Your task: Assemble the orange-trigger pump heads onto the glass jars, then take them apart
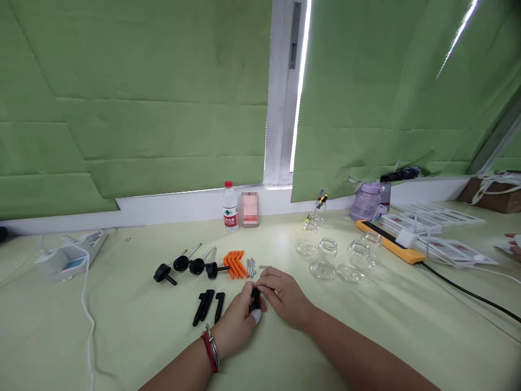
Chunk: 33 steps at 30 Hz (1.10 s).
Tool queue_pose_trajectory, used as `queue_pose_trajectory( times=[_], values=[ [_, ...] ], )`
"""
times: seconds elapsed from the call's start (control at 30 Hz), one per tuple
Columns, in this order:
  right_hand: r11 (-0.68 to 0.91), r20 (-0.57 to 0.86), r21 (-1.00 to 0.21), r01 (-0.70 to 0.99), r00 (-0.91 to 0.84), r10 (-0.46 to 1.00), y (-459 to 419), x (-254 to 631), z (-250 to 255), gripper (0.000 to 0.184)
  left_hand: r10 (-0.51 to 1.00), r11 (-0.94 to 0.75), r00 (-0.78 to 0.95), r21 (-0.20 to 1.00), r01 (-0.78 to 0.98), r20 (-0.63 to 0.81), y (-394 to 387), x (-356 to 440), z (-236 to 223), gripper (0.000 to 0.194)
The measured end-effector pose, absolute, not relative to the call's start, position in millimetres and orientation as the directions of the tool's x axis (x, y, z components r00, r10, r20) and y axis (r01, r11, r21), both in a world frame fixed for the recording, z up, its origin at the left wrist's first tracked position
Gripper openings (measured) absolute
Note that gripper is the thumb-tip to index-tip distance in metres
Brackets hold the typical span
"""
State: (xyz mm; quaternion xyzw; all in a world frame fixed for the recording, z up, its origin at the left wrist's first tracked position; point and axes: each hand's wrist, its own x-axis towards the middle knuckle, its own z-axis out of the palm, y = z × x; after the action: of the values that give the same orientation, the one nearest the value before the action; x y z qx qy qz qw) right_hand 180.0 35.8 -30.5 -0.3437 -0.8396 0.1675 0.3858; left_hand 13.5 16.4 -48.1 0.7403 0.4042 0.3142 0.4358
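My left hand (240,314), with a red band and a silver bracelet at its wrist, is closed around a black plastic piece (255,298) held upright. My right hand (287,296) pinches with thumb and forefinger at the top of that piece; whatever is between those fingertips is too small to make out. Left of my hands lie several similar black plastic handles (205,305). Beyond them are black round caps with metal rods (181,264), orange angled pieces (235,264), screws (251,267) and a small spring (265,266) just past my right fingers.
Several clear glass jars (328,247) stand at right, by a yellow power strip (391,243) with a black cable. A water bottle (230,209) and a pink box (249,209) stand at the back. A white cable (87,309) runs down the left. Another person's hand (516,247) shows far right.
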Motion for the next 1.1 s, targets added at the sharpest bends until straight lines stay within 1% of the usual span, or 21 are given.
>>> queue_pose_trajectory(
  times=[0.23, 0.3, 0.4, 0.47, 0.53, 0.6, 0.67, 0.83, 0.93, 1.03, 1.1],
  values=[
    [0.708, 0.524, -0.557, 0.434, -0.478, 0.705, 36, 181, -30, 0.024, 0.865, -0.29, 0.49, 0.903, 0.316, 0.106, 17, 14, -47, 0.02],
    [0.692, 0.535, -0.544, 0.474, -0.439, 0.721, 40, 183, -33, 0.023, 0.866, -0.274, 0.492, 0.908, 0.318, 0.089, 16, 14, -45, 0.019],
    [0.617, 0.555, -0.509, 0.6, -0.32, 0.768, 54, 190, -43, 0.026, 0.863, -0.259, 0.5, 0.91, 0.323, 0.068, 14, 14, -41, 0.019],
    [0.548, 0.502, -0.475, 0.689, -0.3, 0.811, 65, 198, -52, 0.03, 0.861, -0.259, 0.506, 0.909, 0.328, 0.063, 14, 13, -39, 0.019],
    [0.474, 0.386, -0.445, 0.76, -0.314, 0.867, 74, 205, -59, 0.033, 0.861, -0.257, 0.505, 0.906, 0.337, 0.057, 14, 12, -40, 0.017],
    [0.421, 0.264, -0.426, 0.801, -0.335, 0.904, 79, 210, -64, 0.035, 0.865, -0.256, 0.499, 0.902, 0.347, 0.054, 15, 12, -42, 0.016],
    [0.409, 0.205, -0.412, 0.814, -0.355, 0.912, 81, 211, -66, 0.035, 0.867, -0.259, 0.495, 0.9, 0.351, 0.057, 16, 12, -43, 0.017],
    [0.442, 0.255, -0.402, 0.802, -0.366, 0.895, 79, 208, -63, 0.032, 0.866, -0.27, 0.495, 0.894, 0.357, 0.064, 17, 12, -45, 0.017],
    [0.442, 0.268, -0.41, 0.798, -0.357, 0.895, 78, 206, -63, 0.036, 0.868, -0.268, 0.493, 0.896, 0.353, 0.065, 16, 12, -44, 0.016],
    [0.49, 0.279, -0.394, 0.778, -0.407, 0.87, 77, 203, -63, 0.038, 0.863, -0.268, 0.501, 0.901, 0.341, 0.068, 15, 12, -44, 0.017],
    [0.526, 0.297, -0.386, 0.758, -0.437, 0.849, 77, 201, -61, 0.035, 0.86, -0.269, 0.506, 0.903, 0.336, 0.068, 15, 12, -43, 0.016]
  ],
)
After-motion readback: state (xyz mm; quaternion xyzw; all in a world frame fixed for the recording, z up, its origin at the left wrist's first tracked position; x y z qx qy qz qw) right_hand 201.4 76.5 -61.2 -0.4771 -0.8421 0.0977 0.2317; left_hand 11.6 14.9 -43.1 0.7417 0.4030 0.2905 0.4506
